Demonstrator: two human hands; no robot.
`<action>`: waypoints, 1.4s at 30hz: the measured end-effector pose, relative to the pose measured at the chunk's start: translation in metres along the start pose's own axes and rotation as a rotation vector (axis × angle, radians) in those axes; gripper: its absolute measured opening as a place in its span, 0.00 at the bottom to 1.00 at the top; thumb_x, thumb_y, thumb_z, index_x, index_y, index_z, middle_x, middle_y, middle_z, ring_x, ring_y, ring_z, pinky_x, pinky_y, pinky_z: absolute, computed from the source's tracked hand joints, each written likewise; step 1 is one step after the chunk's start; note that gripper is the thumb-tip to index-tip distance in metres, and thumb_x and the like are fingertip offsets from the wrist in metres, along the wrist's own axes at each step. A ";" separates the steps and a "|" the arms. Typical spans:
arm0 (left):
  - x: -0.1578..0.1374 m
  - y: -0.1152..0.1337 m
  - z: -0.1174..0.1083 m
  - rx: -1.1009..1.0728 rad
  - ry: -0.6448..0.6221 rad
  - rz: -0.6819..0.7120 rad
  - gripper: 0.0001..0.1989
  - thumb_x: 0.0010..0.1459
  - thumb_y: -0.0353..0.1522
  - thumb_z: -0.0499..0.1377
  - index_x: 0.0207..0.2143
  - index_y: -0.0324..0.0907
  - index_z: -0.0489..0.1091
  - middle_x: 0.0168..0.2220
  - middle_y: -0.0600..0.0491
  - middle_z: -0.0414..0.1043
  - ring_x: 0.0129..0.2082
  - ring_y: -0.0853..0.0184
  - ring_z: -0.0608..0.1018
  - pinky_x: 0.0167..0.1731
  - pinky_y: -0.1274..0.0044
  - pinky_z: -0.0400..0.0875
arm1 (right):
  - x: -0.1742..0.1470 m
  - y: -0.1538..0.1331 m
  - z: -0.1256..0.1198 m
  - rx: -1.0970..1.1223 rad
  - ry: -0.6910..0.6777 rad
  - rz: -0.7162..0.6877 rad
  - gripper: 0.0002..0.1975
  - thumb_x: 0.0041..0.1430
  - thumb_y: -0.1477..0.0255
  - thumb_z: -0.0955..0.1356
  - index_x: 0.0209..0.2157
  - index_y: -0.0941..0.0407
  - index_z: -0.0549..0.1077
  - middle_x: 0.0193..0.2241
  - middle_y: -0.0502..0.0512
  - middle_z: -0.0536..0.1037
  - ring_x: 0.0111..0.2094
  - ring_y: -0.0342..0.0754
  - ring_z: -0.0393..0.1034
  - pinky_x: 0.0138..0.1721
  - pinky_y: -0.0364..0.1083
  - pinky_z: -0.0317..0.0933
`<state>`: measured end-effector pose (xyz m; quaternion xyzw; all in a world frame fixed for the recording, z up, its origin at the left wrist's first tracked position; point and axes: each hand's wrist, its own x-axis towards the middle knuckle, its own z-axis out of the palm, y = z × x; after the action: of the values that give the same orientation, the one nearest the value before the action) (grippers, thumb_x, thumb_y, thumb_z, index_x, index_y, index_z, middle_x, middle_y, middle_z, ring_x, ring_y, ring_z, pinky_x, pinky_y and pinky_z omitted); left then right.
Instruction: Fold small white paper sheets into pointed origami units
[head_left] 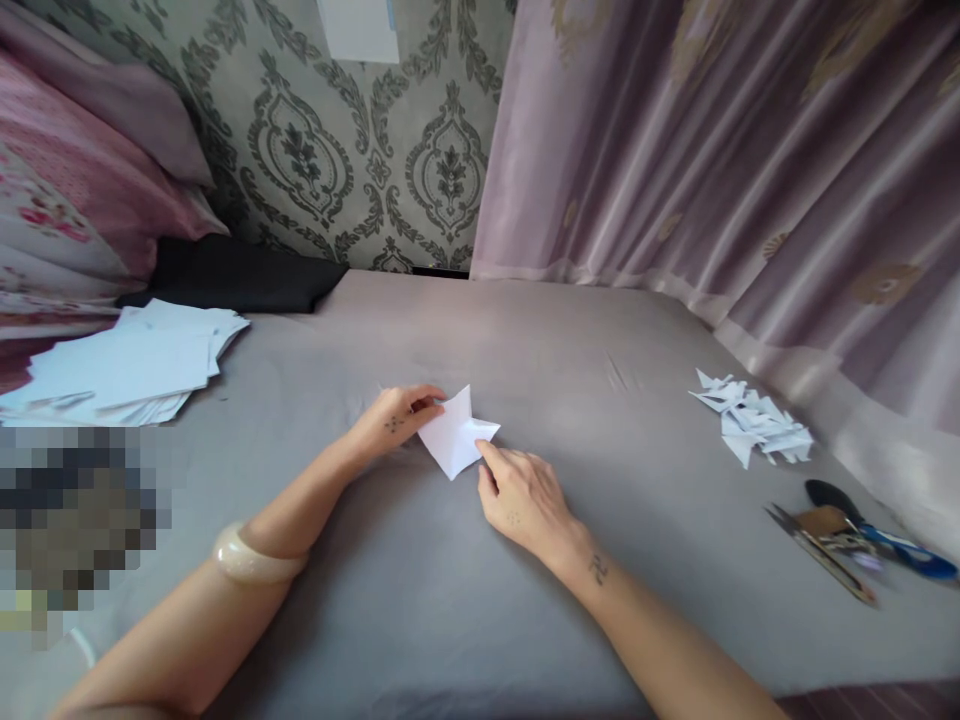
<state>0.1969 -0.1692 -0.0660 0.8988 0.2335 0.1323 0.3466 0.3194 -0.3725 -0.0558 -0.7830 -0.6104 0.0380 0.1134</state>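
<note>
Head view: a folded paper (pixel 448 432), white and angular, lies in the middle of the gray sheet (pixel 420 610), between the two hands. One point rises away from the person and another juts out to the right, with a raised crease near the base of that right-hand point. The left hand (pixel 394 415) is at the paper's upper left edge, its grip pinching that edge between thumb and fingers. The right hand (pixel 525 500) comes in from the lower right with the index finger stretched out, its tip touching the paper's lower right side; the thumb is tucked below, and I cannot tell whether this grip pinches any of the paper. A pale bangle (pixel 259 555) circles the left forearm.

Well apart to the left lies an uneven stack of white sheets (pixel 120 365), with a flat black item (pixel 247 275) just behind it. Far to the right is a loose heap of small pointed white pieces (pixel 757 420). Nearer the person than that heap sits a cluster of tools (pixel 832 540), with a pointed blade and black, brown and blue parts; it is too blurred to separate fully. A purple curtain (pixel 637 150) hangs behind, beside patterned wallpaper (pixel 427 140).
</note>
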 end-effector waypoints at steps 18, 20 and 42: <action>-0.036 0.039 0.049 0.517 0.033 0.376 0.13 0.64 0.38 0.53 0.44 0.39 0.69 0.47 0.45 0.73 0.47 0.58 0.73 0.44 0.67 0.67 | 0.016 0.020 -0.007 0.054 -0.098 0.084 0.21 0.62 0.75 0.58 0.55 0.47 0.67 0.39 0.54 0.81 0.40 0.50 0.75 0.36 0.45 0.55; -0.036 0.040 0.047 0.533 0.022 0.390 0.11 0.64 0.34 0.52 0.43 0.40 0.70 0.44 0.45 0.74 0.45 0.58 0.74 0.44 0.67 0.68 | 0.016 0.022 -0.005 0.047 -0.087 0.079 0.22 0.62 0.75 0.58 0.57 0.48 0.66 0.40 0.55 0.81 0.40 0.50 0.75 0.36 0.45 0.56; -0.052 0.048 0.044 0.436 0.133 0.186 0.15 0.67 0.35 0.49 0.34 0.42 0.73 0.39 0.50 0.75 0.39 0.64 0.76 0.39 0.72 0.71 | 0.002 0.010 0.006 0.061 -0.035 0.087 0.15 0.69 0.66 0.58 0.40 0.51 0.75 0.34 0.51 0.81 0.34 0.46 0.75 0.28 0.45 0.49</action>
<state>0.1852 -0.2515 -0.0690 0.9592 0.1954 0.1691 0.1145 0.3276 -0.3724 -0.0639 -0.8040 -0.5764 0.0752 0.1250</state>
